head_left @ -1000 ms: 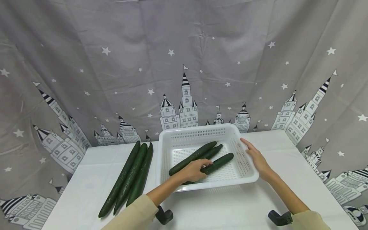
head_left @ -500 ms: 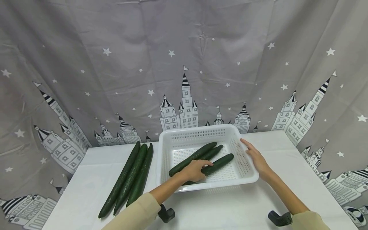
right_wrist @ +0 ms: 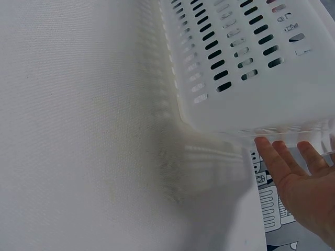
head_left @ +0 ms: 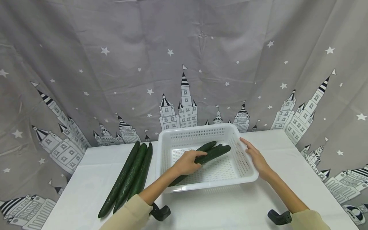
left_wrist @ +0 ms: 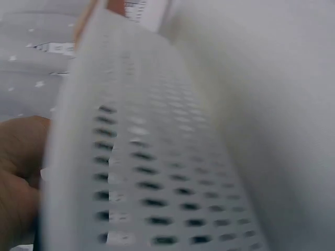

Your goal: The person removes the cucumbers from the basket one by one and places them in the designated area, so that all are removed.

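My left hand (head_left: 188, 162) reaches into a white slotted plastic basket (head_left: 212, 184) and grips a dark green cucumber (head_left: 215, 154), thumb and fingers around its middle. Other cucumbers lie right behind it, one of them (head_left: 207, 146) showing past my fingers; the hand partly hides them. In the left wrist view the basket's near wall (left_wrist: 157, 178) covers most of the hand's work. My right hand (head_left: 257, 159) is at the basket's right side. Its fingers (right_wrist: 275, 159) stretch out straight and touch the outside wall in the right wrist view.
Left of the basket, three long cucumbers (head_left: 126, 179) lie side by side on the white tablecloth (head_left: 224, 207). A grey curtain (head_left: 138, 83) printed with castles and stars hangs right behind the table. Black wrist-camera mounts (head_left: 279, 218) stick out below the forearms.
The front cucumber has moved back and slightly left with my left hand, up against the others in the basket. My right hand and the basket stay in place.
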`<state>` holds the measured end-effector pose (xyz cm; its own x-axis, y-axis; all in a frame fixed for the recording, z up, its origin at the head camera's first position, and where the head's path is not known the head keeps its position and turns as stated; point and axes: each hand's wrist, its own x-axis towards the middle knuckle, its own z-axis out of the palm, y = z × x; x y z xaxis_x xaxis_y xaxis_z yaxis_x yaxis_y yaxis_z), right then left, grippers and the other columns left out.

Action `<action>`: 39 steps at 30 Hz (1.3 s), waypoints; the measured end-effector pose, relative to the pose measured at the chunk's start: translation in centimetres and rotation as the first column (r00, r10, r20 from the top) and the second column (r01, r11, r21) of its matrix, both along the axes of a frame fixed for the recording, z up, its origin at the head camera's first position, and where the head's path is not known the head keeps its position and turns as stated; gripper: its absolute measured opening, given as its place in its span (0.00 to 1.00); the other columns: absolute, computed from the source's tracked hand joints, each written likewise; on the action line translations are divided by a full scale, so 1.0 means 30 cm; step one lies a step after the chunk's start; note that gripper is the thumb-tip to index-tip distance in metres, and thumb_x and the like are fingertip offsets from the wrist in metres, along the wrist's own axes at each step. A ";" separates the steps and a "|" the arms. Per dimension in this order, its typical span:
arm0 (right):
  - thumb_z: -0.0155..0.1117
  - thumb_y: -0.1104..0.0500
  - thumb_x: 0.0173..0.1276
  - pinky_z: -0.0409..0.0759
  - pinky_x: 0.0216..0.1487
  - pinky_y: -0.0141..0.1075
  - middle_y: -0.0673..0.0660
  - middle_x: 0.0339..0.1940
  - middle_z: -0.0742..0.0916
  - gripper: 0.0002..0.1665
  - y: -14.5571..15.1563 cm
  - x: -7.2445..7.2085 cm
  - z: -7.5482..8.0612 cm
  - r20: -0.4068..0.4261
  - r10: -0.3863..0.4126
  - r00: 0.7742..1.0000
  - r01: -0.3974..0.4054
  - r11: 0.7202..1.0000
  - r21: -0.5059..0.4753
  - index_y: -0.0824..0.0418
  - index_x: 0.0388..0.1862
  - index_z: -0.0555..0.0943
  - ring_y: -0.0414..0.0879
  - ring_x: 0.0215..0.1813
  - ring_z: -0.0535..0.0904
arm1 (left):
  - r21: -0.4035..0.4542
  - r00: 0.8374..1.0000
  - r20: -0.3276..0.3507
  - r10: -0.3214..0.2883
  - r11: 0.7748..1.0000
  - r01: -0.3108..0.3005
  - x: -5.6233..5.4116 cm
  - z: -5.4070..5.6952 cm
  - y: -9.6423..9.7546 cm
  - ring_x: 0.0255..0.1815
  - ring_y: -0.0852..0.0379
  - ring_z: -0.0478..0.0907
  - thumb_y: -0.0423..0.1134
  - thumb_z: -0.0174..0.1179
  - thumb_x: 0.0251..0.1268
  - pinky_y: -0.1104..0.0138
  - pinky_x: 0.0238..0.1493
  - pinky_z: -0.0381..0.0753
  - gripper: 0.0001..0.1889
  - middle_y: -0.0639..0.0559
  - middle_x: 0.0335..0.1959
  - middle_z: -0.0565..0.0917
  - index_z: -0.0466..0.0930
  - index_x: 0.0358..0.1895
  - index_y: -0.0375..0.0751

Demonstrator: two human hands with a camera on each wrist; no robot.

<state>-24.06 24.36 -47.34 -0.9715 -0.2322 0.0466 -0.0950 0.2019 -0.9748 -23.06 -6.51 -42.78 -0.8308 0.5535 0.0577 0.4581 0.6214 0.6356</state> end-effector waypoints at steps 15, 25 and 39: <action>0.29 0.61 0.79 0.46 0.71 0.64 0.65 0.82 0.48 0.33 -0.002 0.003 -0.001 0.003 -0.009 1.000 0.009 1.000 0.016 0.60 0.82 0.48 0.69 0.79 0.38 | 0.168 0.944 -0.022 0.328 0.932 -0.320 0.052 0.154 -0.271 0.19 0.60 0.67 0.27 0.61 0.62 0.66 0.21 0.68 0.28 0.41 0.54 0.82 0.76 0.67 0.41; 0.28 0.61 0.79 0.45 0.71 0.65 0.65 0.82 0.47 0.33 -0.003 0.005 0.001 -0.001 -0.002 1.000 0.002 1.000 0.011 0.61 0.82 0.48 0.70 0.78 0.37 | 0.149 0.844 -0.001 0.536 0.835 -0.530 0.114 0.151 -0.517 0.39 0.45 0.79 0.30 0.60 0.67 0.61 0.32 0.74 0.28 0.33 0.61 0.76 0.71 0.71 0.40; 0.28 0.62 0.79 0.44 0.71 0.65 0.65 0.82 0.48 0.33 -0.006 0.003 0.003 -0.004 0.009 1.000 -0.009 1.000 -0.013 0.60 0.82 0.48 0.68 0.79 0.37 | 0.157 0.717 0.090 0.692 0.701 -0.696 0.146 0.022 -0.741 0.58 0.32 0.76 0.33 0.57 0.71 0.45 0.48 0.80 0.29 0.29 0.67 0.70 0.65 0.75 0.39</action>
